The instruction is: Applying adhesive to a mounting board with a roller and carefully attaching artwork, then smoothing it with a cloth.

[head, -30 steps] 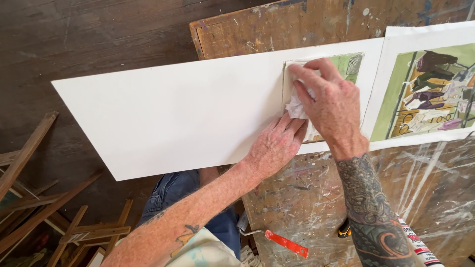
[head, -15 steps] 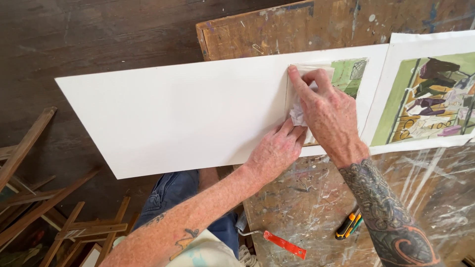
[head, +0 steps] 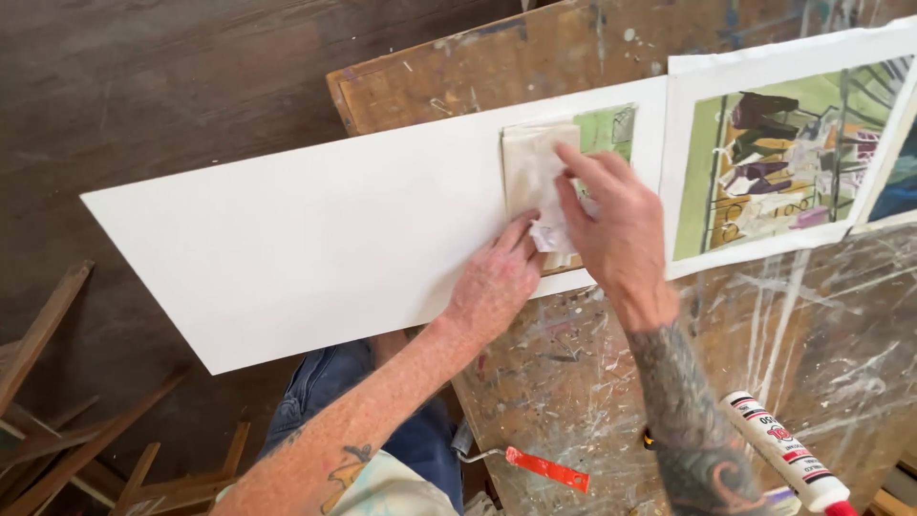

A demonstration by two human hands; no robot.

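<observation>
Head view: left hand (head: 497, 282) flat on white board (head: 315, 248), fingers spread, empty, fingertips just beside crumpled paper wad (head: 552, 234). Right hand (head: 611, 225) fingers together, pressing wad against beige patch (head: 530, 172) set in board's window, beside green picture strip (head: 607, 129). Board lying partly on paint-spattered worktop (head: 592, 382), its left end overhanging dark floor (head: 143, 86). Larger green print (head: 783, 153) just right of board, on same worktop. Near lower edge: red-handled tool (head: 540, 468) and white tube (head: 783, 449) beside tattooed right forearm. Wooden frames (head: 57, 420) on floor at lower left.
</observation>
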